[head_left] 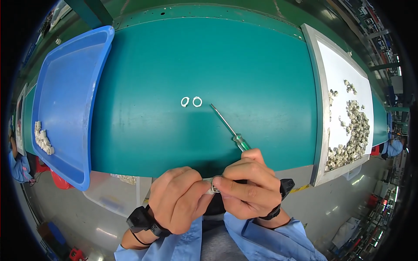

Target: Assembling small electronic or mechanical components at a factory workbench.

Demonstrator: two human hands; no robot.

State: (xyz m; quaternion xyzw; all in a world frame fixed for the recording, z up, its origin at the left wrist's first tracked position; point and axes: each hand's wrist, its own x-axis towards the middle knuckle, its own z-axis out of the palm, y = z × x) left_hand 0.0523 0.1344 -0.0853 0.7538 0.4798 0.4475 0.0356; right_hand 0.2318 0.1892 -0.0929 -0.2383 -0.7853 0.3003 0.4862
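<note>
Close to the bench's near edge, my left hand and my right hand meet, pinching a small white plastic fitting between thumbs and fingers. Most of the fitting is hidden by the fingertips. A screwdriver with a green clear handle points up and left from beyond my right hand. Its handle end is covered by the fingers, and I cannot tell if they touch it. Two thin white rings lie side by side on the green mat, left of the screwdriver's tip.
The blue tray at the left holds several white fittings in its near corner. A metal-framed tray on the right carries a pile of small pale metallic-looking parts on white. Below the bench's left side stands a translucent bin.
</note>
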